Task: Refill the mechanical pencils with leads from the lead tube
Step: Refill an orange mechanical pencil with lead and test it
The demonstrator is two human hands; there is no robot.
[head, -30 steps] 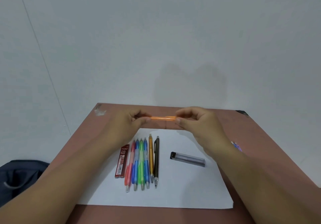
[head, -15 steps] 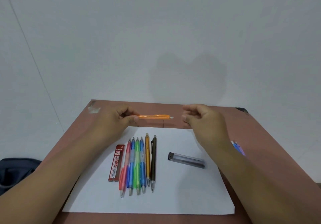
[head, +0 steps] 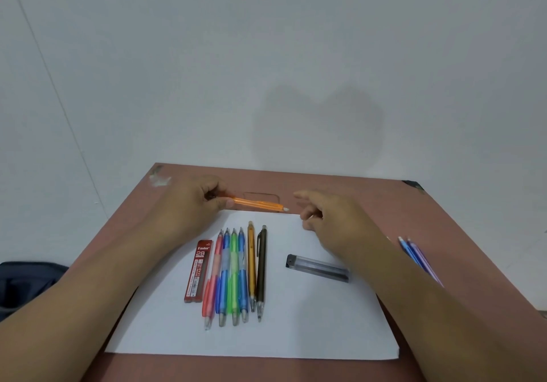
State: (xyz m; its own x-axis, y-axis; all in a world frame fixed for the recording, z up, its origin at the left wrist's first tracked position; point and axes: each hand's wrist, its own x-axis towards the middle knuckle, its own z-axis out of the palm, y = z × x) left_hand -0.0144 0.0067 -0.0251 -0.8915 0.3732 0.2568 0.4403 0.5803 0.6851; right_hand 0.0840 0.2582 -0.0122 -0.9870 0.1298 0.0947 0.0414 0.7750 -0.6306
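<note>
The red lead tube [head: 199, 271] beside the row of pencils carried the only readable print: the brand "Faster" in white near its top, "2B" just below it, and "LEAD" running lengthwise down its side (with a barcode and finer lines too small to read). No other lettering could be read anywhere.

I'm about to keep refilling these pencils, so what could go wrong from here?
The left hand holds the orange pencil by one end only, over the table's far part; it could tip or slip. The right hand is off it, giving no support. The clear lead tube lies close by the right forearm, so a sweep might knock it.
</note>
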